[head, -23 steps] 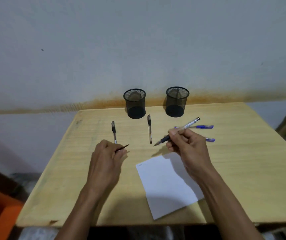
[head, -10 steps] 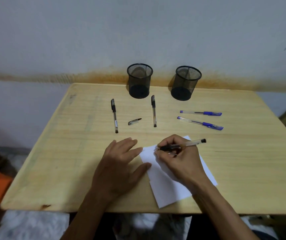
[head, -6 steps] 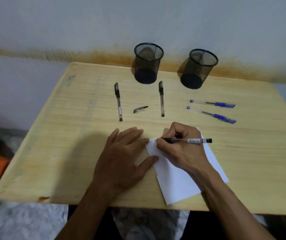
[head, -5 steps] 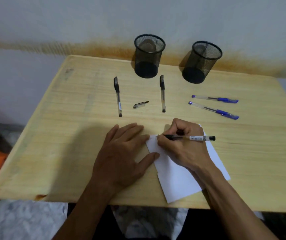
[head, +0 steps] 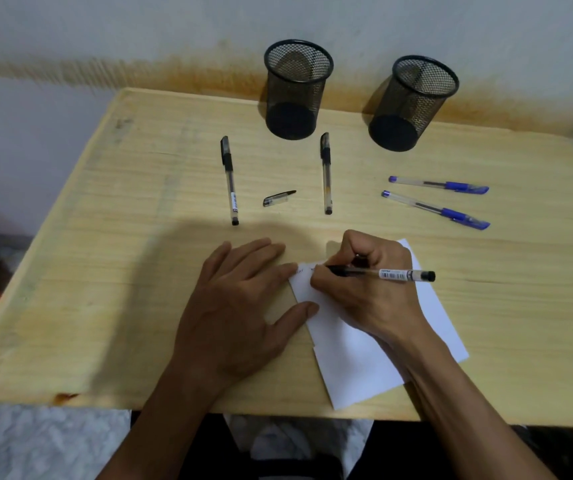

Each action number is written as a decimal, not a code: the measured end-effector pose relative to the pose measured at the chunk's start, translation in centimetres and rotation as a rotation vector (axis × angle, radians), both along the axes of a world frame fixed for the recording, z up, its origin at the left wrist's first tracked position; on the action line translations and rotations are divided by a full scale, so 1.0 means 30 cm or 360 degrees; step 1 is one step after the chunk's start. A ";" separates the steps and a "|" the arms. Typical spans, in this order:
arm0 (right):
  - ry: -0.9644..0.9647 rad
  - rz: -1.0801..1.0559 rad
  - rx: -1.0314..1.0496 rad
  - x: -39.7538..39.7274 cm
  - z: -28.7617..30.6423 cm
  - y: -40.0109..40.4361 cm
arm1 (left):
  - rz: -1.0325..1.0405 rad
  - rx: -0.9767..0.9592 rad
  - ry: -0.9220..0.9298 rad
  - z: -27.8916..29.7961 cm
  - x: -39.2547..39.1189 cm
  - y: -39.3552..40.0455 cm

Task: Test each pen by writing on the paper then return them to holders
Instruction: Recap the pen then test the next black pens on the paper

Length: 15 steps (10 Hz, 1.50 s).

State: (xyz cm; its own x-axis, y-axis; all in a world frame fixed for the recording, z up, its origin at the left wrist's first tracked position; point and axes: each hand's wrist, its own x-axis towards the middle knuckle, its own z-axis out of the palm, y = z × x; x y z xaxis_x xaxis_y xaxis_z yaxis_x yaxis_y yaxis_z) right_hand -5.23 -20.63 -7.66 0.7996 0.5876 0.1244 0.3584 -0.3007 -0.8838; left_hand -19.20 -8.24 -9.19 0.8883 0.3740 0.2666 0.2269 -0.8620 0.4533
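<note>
A black pen [head: 378, 273] is being grasped in the grip of the right hand [head: 364, 289], its tip being pressed to the far left corner of the paper [head: 354, 362], where a few small marks are being laid down. The left hand [head: 240, 306] is being kept flat and released, holding nothing, with its fingertips [head: 292, 270] resting on the paper's left edge so that the sheet is being steadied on the desk [head: 105, 271].

By the look of it, the first pen is only now being tested. Its cap [head: 278, 198] is lying loose on the desk, between two capped black pens [head: 229, 180] [head: 326, 173] farther off. Two blue pens [head: 439, 184] [head: 436, 210] are lying at the far right, also capped. Both mesh holders [head: 295, 88] [head: 413, 102] at the far edge are standing with nothing visible inside.

So most of the work is judged to be still waiting: four pens are yet to be tried, the pen in use is yet to be capped, and all five are yet to be returned to the holders.
</note>
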 end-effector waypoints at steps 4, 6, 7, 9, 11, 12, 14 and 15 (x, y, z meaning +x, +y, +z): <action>0.0075 0.0002 0.0030 -0.001 0.014 -0.004 | 0.0003 -0.0037 0.0005 0.005 0.000 0.001; 0.0085 -0.0011 0.0012 -0.004 0.032 -0.009 | 0.0008 -0.0059 0.0007 0.006 -0.001 0.000; 0.0101 0.0023 0.0015 -0.006 0.034 -0.010 | 0.0004 -0.0059 0.0008 0.005 0.000 -0.001; 0.0079 0.0005 0.0034 -0.007 0.033 -0.011 | 0.0000 -0.0062 0.0012 0.002 0.002 0.000; 0.0061 0.0006 0.0050 -0.006 0.030 -0.013 | 0.0005 -0.0068 0.0002 0.001 0.002 -0.001; 0.0040 -0.0021 0.0037 -0.007 0.029 -0.013 | 0.0009 -0.0064 -0.0004 0.000 0.000 -0.002; 0.0097 -0.0011 0.0067 -0.005 0.027 -0.014 | 0.0007 -0.0063 -0.0003 -0.003 0.000 -0.001; 0.0053 0.0002 0.0037 -0.004 0.027 -0.014 | 0.0004 -0.0052 -0.0016 -0.005 0.001 -0.001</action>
State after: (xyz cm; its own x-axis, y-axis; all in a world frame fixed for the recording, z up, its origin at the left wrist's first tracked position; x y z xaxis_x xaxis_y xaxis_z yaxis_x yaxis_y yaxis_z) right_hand -5.33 -21.06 -6.83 0.8028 0.5858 0.1113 0.3291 -0.2796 -0.9019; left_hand -19.17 -8.27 -9.34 0.8847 0.3850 0.2629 0.2246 -0.8461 0.4834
